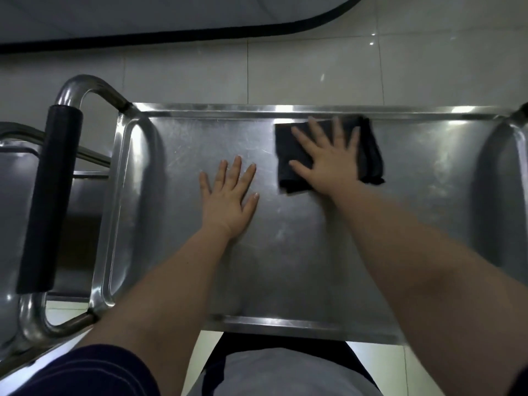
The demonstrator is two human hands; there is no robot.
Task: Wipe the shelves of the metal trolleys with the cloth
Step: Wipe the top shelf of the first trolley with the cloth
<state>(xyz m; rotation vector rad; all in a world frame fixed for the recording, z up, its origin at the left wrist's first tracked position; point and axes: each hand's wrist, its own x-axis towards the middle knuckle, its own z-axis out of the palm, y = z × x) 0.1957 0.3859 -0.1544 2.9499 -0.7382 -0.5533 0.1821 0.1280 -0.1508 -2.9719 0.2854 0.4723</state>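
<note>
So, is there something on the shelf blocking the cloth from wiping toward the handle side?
Only the left hand, resting flat on the shelf beside the cloth under the right hand. Nothing else visible.

Both arms extended forward; left hand (228,197) flat, fingers spread; right hand (328,155) flat, fingers splayed, palm down.

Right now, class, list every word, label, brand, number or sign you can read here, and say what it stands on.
None: no readable text shows on the trolley shelf, the cloth, the black handle grip, the floor tiles, or the sleeve.
</note>
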